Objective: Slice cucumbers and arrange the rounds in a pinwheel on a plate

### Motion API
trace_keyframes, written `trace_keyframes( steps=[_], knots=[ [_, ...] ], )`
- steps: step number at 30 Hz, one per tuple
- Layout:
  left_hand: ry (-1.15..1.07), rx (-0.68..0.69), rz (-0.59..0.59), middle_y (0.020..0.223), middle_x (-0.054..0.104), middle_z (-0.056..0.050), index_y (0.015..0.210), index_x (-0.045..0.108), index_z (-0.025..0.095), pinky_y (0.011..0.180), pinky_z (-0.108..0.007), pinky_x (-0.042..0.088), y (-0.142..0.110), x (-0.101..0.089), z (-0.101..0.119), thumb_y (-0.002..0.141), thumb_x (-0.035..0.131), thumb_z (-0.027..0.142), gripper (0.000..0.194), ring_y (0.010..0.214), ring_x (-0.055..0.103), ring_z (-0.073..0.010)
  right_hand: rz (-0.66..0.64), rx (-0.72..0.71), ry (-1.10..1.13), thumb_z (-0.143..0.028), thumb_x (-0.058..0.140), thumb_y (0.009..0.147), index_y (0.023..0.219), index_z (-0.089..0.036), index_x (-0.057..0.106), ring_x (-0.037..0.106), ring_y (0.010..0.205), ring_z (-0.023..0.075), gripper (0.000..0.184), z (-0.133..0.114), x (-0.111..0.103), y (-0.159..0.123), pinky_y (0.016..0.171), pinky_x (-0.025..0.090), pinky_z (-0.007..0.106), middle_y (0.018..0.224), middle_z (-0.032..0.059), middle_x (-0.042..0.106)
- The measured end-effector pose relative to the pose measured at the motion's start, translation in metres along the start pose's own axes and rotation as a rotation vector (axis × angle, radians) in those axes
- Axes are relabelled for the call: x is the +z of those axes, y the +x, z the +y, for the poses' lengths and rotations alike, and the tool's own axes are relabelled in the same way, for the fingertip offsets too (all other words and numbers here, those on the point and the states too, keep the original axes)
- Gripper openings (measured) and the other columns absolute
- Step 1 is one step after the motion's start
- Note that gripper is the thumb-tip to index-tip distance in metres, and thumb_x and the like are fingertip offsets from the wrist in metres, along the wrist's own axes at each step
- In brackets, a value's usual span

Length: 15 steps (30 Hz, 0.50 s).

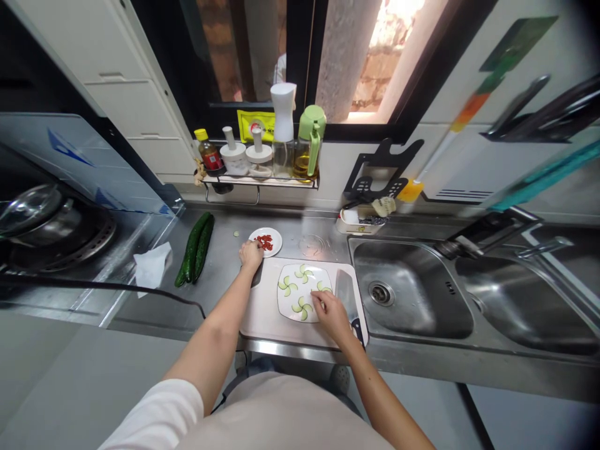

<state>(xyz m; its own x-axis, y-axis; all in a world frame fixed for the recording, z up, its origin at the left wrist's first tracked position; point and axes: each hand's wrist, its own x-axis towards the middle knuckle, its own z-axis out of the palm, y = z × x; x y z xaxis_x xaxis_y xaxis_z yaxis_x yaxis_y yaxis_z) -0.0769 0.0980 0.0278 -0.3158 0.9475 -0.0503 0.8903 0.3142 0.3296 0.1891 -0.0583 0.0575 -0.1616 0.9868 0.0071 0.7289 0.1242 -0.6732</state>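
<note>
My left hand [252,253], its fingers bunched together, is at the near left rim of a small white dish [276,242] holding chopped red pieces [265,242]. Whether it grips one of them I cannot make out. Over the right side of a squarish white plate [294,309], my right hand [330,314] is closed in a pinch, and what it holds is too small to name. Thin green-edged cucumber slices lie in pinwheels [302,307] on that plate, one partly hidden by my right hand. Beneath the plate is a pale cutting board [267,322].
A cleaver [345,290] lies along the board's right side, close to my right hand. Two whole cucumbers [195,249] and a crumpled white tissue [150,265] are at left. The steel sink [412,287] is at right; a condiment shelf [262,180] hangs behind.
</note>
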Motion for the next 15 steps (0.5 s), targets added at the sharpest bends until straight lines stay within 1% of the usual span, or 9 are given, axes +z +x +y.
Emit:
trace_keyframes(
  steps=[5, 8, 12, 15],
  knots=[
    [0.026, -0.008, -0.004, 0.11, 0.061, -0.011, 0.096, 0.069, 0.024, 0.083, -0.036, 0.041, 0.004, 0.001, 0.002, 0.085, 0.046, 0.025, 0.025, 0.103, 0.054, -0.0258, -0.004, 0.008, 0.007, -0.029, 0.038, 0.09, 0.098, -0.02, 0.068, 0.059, 0.093, 0.0196, 0.032, 0.001, 0.002, -0.005, 0.08, 0.044, 0.028, 0.094, 0.0075, 0.067],
    [0.046, -0.008, -0.008, 0.109, 0.061, -0.011, 0.097, 0.069, 0.023, 0.083, -0.037, 0.041, 0.006, 0.003, 0.002, 0.085, 0.047, 0.026, 0.025, 0.103, 0.054, -0.0265, 0.001, 0.008, 0.002, -0.029, 0.039, 0.09, 0.097, -0.019, 0.068, 0.06, 0.091, 0.0192, 0.031, 0.002, 0.001, -0.005, 0.08, 0.044, 0.028, 0.094, 0.0073, 0.067],
    [0.065, 0.074, -0.005, 0.109, 0.061, -0.011, 0.097, 0.069, 0.022, 0.085, -0.036, 0.041, 0.008, 0.007, 0.0, 0.084, 0.049, 0.028, 0.025, 0.104, 0.053, -0.0258, 0.006, 0.014, -0.003, -0.029, 0.039, 0.09, 0.098, -0.02, 0.068, 0.06, 0.089, 0.0189, 0.031, 0.002, 0.0, -0.006, 0.078, 0.045, 0.027, 0.094, 0.0073, 0.067],
    [0.084, 0.118, -0.028, 0.11, 0.061, -0.01, 0.095, 0.07, 0.022, 0.087, -0.036, 0.041, 0.01, 0.011, -0.001, 0.082, 0.051, 0.028, 0.024, 0.105, 0.053, -0.026, 0.011, 0.01, 0.012, -0.029, 0.04, 0.089, 0.097, -0.02, 0.068, 0.06, 0.087, 0.019, 0.031, 0.002, 0.0, -0.007, 0.077, 0.045, 0.028, 0.092, 0.0071, 0.067]
  ],
)
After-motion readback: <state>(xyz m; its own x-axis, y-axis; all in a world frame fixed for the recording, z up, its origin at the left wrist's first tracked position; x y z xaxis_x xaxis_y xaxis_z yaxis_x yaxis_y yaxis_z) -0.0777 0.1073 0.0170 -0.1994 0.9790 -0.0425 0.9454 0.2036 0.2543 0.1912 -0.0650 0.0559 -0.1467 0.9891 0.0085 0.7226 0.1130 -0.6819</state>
